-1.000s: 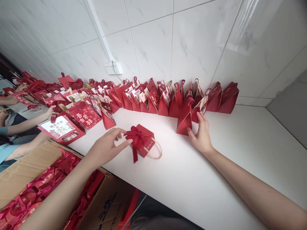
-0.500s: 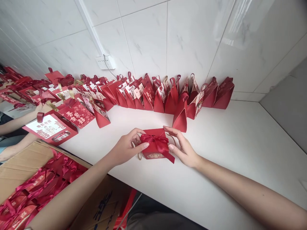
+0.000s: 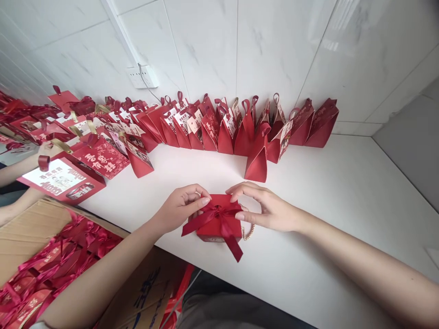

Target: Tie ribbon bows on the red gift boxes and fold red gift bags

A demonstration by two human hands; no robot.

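A small red gift box with a dark red satin ribbon bow sits on the white table in front of me. One ribbon tail points left, the other hangs down over the box's front. My left hand pinches the bow's left side between thumb and forefinger. From the right, my right hand has its thumb on the bow's right loop, and its fingertips curl at the box's upper edge. A twisted gold cord handle shows beside the box, under my right hand.
Several red folded gift bags with ribbon loops stand along the tiled wall. Nearest me is one red bag. At lower left, a cardboard carton holds several ribboned boxes. Another person's arm reaches in at far left. A socket is on the wall.
The box has turned and tilted, showing more of its top, and sits slightly lower in view. A ribbon tail now points left. My right hand has moved onto the bow's right side.
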